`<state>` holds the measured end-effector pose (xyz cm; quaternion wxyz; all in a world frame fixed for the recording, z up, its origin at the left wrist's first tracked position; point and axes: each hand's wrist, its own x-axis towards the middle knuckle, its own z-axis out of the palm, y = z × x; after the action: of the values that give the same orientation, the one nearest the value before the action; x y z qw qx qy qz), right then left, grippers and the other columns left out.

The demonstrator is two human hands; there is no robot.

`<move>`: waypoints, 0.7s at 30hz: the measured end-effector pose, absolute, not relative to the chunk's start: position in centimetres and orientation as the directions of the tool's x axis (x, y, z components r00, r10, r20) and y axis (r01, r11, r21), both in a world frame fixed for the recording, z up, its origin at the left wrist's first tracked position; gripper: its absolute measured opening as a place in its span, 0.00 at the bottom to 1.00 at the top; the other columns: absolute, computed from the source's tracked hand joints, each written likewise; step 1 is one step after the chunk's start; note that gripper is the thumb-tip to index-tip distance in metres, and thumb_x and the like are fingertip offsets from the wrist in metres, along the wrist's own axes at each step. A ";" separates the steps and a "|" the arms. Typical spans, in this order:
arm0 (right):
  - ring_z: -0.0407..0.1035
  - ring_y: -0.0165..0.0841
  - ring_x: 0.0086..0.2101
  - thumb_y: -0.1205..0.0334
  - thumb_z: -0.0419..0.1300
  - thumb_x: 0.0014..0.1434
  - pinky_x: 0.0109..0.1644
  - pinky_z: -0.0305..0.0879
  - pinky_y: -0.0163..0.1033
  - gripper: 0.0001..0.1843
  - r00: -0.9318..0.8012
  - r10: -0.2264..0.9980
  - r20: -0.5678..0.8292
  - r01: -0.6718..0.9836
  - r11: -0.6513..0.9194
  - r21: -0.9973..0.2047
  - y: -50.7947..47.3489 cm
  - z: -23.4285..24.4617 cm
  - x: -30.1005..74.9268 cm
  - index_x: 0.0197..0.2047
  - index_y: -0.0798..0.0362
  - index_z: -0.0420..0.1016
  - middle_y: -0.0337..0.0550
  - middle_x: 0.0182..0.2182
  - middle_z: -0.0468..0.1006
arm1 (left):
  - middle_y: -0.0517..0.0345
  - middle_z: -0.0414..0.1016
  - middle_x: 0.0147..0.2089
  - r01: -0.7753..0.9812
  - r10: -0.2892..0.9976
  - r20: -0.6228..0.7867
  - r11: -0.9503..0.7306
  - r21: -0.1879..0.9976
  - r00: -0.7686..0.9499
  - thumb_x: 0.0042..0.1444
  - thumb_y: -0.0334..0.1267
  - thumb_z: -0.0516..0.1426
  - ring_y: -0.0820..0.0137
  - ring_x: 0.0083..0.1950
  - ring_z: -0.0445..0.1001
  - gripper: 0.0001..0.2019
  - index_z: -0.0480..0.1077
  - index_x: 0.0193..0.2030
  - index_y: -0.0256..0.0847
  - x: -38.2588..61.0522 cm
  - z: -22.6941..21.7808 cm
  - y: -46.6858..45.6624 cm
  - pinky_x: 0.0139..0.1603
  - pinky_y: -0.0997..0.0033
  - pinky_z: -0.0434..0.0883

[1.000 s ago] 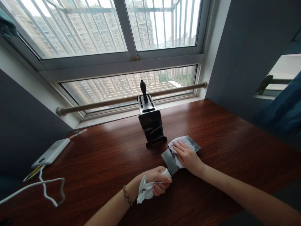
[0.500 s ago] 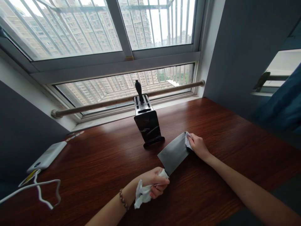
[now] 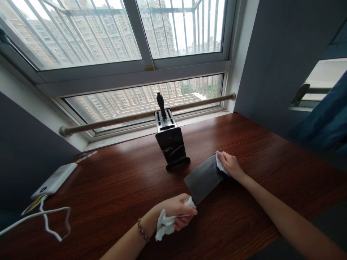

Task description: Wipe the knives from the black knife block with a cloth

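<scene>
A cleaver (image 3: 205, 179) with a broad grey rectangular blade is held above the brown table, between my two hands. My left hand (image 3: 179, 212) is closed at its near-left end, and the handle is hidden by fingers and paper. A crumpled white tissue (image 3: 165, 225) hangs out of that same hand. At the blade's far-right end, my right hand (image 3: 230, 165) pinches another white tissue (image 3: 221, 164) against the metal. A black knife block (image 3: 171, 146) stands beyond the blade, with one dark-handled tool (image 3: 161, 104) upright in its slotted top.
The brown wooden table (image 3: 121, 184) reaches back to a barred window (image 3: 146, 86). A horizontal pipe (image 3: 119, 121) runs behind the knife block. At the left lie a white phone-like device (image 3: 55, 180) and a looped white cable (image 3: 46, 220). A blue curtain (image 3: 322, 115) hangs at the right.
Both hands and the cleaver have shifted slightly to the right. The right hand's tissue stays at the blade's far end, and the blade looks darker now.
</scene>
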<state>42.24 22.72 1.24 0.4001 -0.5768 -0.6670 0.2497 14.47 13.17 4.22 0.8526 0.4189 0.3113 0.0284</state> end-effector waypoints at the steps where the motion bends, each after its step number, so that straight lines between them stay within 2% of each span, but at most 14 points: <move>1: 0.55 0.23 0.22 0.42 0.47 0.61 0.29 0.49 0.30 0.27 -0.037 0.967 0.252 0.589 0.225 -0.777 22.7 1.5 42.4 0.24 0.58 0.61 0.35 0.19 0.60 | 0.66 0.51 0.16 0.223 0.306 -0.513 0.643 0.732 0.802 0.48 0.41 0.60 0.81 0.14 0.49 0.17 0.55 0.20 0.38 14.4 4.1 13.2 0.10 0.80 0.50; 4: 0.54 0.24 0.22 0.43 0.48 0.61 0.29 0.48 0.31 0.27 -0.048 0.968 0.245 0.608 0.223 -0.762 22.8 1.7 42.6 0.23 0.58 0.61 0.35 0.18 0.59 | 0.66 0.51 0.16 0.247 0.287 -0.525 0.641 0.726 0.801 0.48 0.41 0.60 0.81 0.14 0.49 0.17 0.56 0.21 0.38 14.4 4.0 13.1 0.11 0.80 0.49; 7: 0.53 0.23 0.21 0.41 0.46 0.61 0.27 0.48 0.30 0.30 -0.010 0.980 0.201 0.563 0.172 -0.809 23.2 1.4 42.8 0.20 0.58 0.58 0.35 0.17 0.58 | 0.66 0.51 0.16 0.248 0.283 -0.523 0.640 0.728 0.804 0.48 0.41 0.60 0.80 0.14 0.49 0.17 0.55 0.21 0.38 14.5 4.0 13.1 0.11 0.80 0.49; 11: 0.51 0.21 0.19 0.39 0.46 0.60 0.23 0.48 0.28 0.31 -0.015 0.996 0.090 0.419 0.088 -0.904 23.4 0.8 42.9 0.21 0.59 0.59 0.34 0.17 0.57 | 0.66 0.50 0.16 0.255 0.283 -0.531 0.641 0.724 0.799 0.49 0.41 0.60 0.80 0.15 0.49 0.16 0.56 0.21 0.38 14.5 4.2 13.1 0.11 0.80 0.49; 15: 0.51 0.19 0.19 0.43 0.51 0.59 0.21 0.47 0.26 0.27 -0.021 0.998 0.055 0.283 0.059 -0.957 23.5 0.5 42.8 0.23 0.60 0.60 0.34 0.18 0.57 | 0.66 0.51 0.16 0.244 0.289 -0.531 0.650 0.720 0.796 0.47 0.43 0.61 0.81 0.14 0.48 0.18 0.56 0.21 0.38 14.5 4.3 13.1 0.10 0.80 0.49; 17: 0.51 0.19 0.19 0.46 0.53 0.59 0.21 0.47 0.26 0.25 0.016 0.999 0.038 0.221 0.034 -0.975 23.4 0.4 42.7 0.24 0.60 0.60 0.33 0.18 0.58 | 0.67 0.51 0.16 0.240 0.294 -0.531 0.651 0.720 0.795 0.46 0.44 0.62 0.81 0.14 0.48 0.19 0.55 0.21 0.39 14.5 4.4 13.1 0.10 0.80 0.49; 21: 0.53 0.19 0.18 0.49 0.50 0.62 0.21 0.51 0.26 0.22 0.126 0.991 -0.047 0.073 -0.057 -0.996 23.4 0.2 42.3 0.28 0.61 0.63 0.34 0.19 0.59 | 0.67 0.51 0.16 0.227 0.327 -0.527 0.640 0.734 0.784 0.46 0.45 0.62 0.80 0.14 0.49 0.19 0.55 0.22 0.39 14.7 4.4 12.9 0.10 0.80 0.49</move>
<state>42.30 23.36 0.22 0.4974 -0.5616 -0.4735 0.4615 14.72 12.86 4.42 0.8443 0.4232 0.3273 0.0298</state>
